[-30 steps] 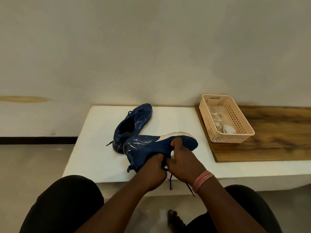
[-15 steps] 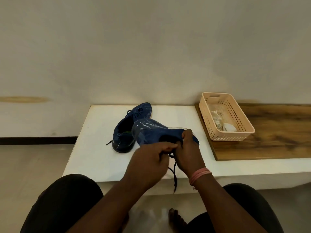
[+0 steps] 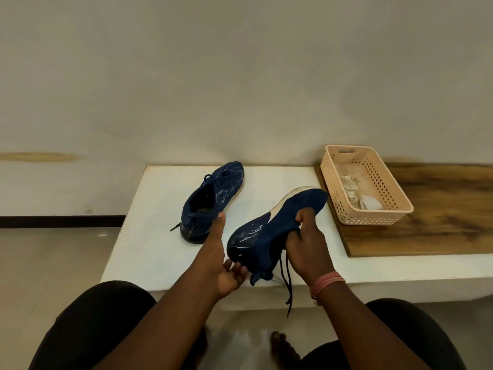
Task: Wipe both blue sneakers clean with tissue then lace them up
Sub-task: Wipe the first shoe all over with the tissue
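Two blue sneakers are in view. One sneaker (image 3: 213, 201) lies on the white bench (image 3: 149, 236), laces tied, toe toward the wall. The second blue sneaker (image 3: 272, 231) is tilted on its side above the bench's front, white sole edge facing up and away. My right hand (image 3: 306, 244) grips it at the tongue and lace area. Dark loose laces (image 3: 286, 279) hang down from it past the bench edge. My left hand (image 3: 224, 263) is open, palm up, with its fingers touching the heel; the thumb points up.
A peach plastic basket (image 3: 394, 209) with crumpled tissue (image 3: 357, 193) stands on a wooden board (image 3: 440, 231) at the right. A wall rises behind the bench. My knees in black and a bare foot are below the front edge.
The sneaker has been turned onto its side with its toe swung toward the basket. My left hand has come off the laces and opened under the heel.
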